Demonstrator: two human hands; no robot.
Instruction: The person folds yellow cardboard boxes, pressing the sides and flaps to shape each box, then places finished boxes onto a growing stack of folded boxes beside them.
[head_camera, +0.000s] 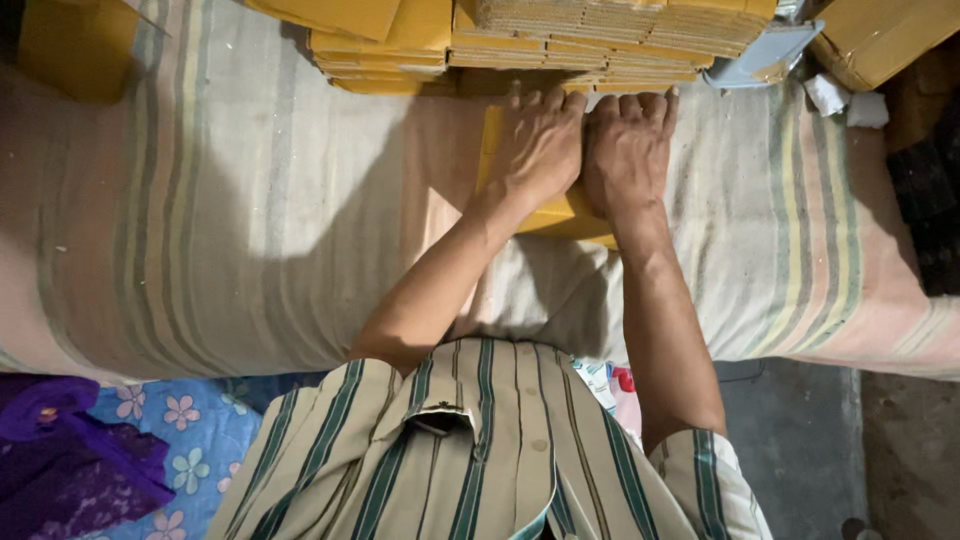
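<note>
A flat yellow cardboard piece (548, 215) lies on a striped cloth surface (250, 220). My left hand (540, 145) presses palm-down on its left half, fingers together and pointing away. My right hand (628, 150) presses palm-down beside it, touching the left hand, covering the piece's right half. Most of the cardboard is hidden beneath both hands. Stacks of flat yellow cardboard (590, 40) stand just beyond the fingertips.
More yellow cardboard stacks (380, 50) sit at the back, a yellow box (75, 45) at far left, another (885, 35) at far right. Crumpled white scraps (845, 100) lie right. Purple cloth (60, 460) and blue flowered fabric (190, 420) are near my striped shirt (480, 460).
</note>
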